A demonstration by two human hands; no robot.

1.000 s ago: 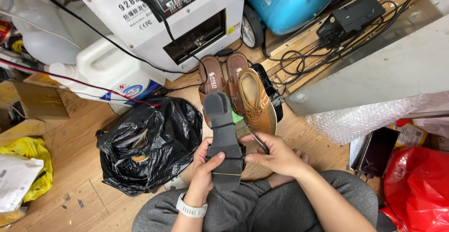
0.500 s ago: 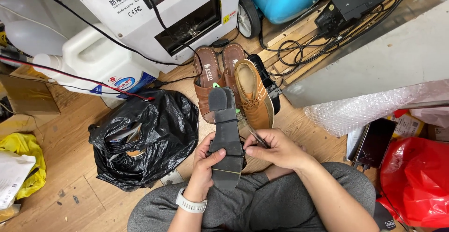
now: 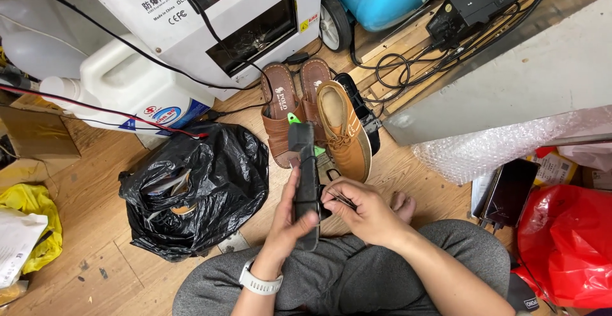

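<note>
Both hands hold sole (image 3: 305, 176) pointing away.

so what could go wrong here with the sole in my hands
The left hand holds the black sole on edge while the right hand pinches something thin at its side; a slip there might jab the left thumb. The sole's far end hangs close over the tan shoe and brown sandals, so it could knock them. The bare foot sits right below, where a dropped sole would likely land.

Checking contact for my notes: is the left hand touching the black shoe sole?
Touching. The head view shows the left hand wrapped around the black shoe sole.
</note>
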